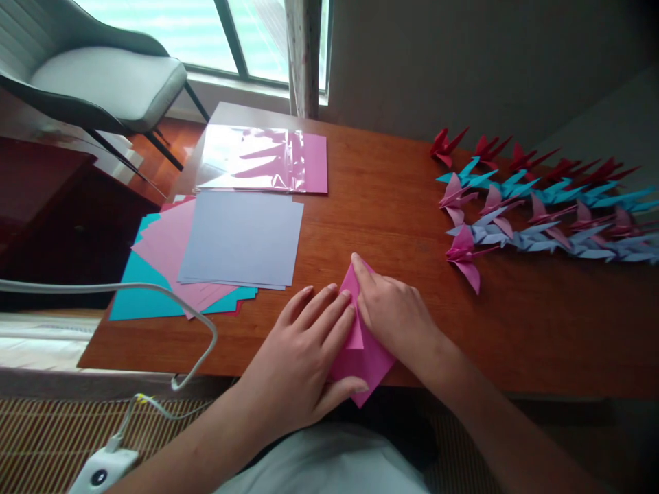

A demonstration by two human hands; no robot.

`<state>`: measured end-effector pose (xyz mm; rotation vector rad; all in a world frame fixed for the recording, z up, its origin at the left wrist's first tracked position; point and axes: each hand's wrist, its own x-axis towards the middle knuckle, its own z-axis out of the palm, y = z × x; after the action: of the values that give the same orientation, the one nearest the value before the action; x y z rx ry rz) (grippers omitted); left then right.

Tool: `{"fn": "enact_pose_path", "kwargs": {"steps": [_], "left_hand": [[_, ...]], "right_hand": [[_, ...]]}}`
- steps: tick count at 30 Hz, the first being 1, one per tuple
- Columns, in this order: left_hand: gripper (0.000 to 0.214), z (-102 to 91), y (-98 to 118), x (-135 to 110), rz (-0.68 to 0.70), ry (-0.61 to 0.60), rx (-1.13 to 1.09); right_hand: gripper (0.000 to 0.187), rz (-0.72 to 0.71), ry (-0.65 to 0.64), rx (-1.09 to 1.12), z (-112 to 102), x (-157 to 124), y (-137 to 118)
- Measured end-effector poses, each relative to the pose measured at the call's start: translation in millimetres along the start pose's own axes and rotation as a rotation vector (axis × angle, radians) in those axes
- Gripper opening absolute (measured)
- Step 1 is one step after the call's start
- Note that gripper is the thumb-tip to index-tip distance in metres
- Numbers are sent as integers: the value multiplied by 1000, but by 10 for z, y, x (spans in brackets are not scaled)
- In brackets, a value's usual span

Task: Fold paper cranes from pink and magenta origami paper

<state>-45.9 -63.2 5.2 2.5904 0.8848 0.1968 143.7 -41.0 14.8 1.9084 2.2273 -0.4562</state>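
A folded sheet of bright pink origami paper (366,367) lies at the table's front edge, its narrow tip pointing away from me and its lower corner reaching past the edge. My left hand (314,350) rests flat across its left side, fingers stretched and thumb spread over the lower part. From the right, my right hand (394,309) presses on the paper. Its index finger extends along the upper right edge to the tip, while the other fingers are curled in and its thumb is hidden. Between the hands, a folded flap shows on the upper layer.
Rows of folded paper cranes (535,230) stand at the right, a bright pink crane (465,257) nearest. Lavender sheets (241,237) overlap pink and turquoise paper (141,285) at left, below a clear packet (252,158). A white cable (198,309) crosses the left edge. A chair (108,82) stands behind.
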Motion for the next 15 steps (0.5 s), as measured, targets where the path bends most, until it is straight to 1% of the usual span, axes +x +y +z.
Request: {"fn": "enact_pose_path", "kwargs": {"steps": [4, 12, 15], "left_hand": [[77, 41, 51, -88, -22, -21, 50], [75, 61, 33, -47, -36, -11, 26], [74, 62, 42, -58, -42, -5, 21]], "right_hand": [[62, -7, -3, -23, 26, -10, -7], [55, -98, 18, -55, 55, -150, 27], [55, -98, 14, -44, 39, -151, 34]]}}
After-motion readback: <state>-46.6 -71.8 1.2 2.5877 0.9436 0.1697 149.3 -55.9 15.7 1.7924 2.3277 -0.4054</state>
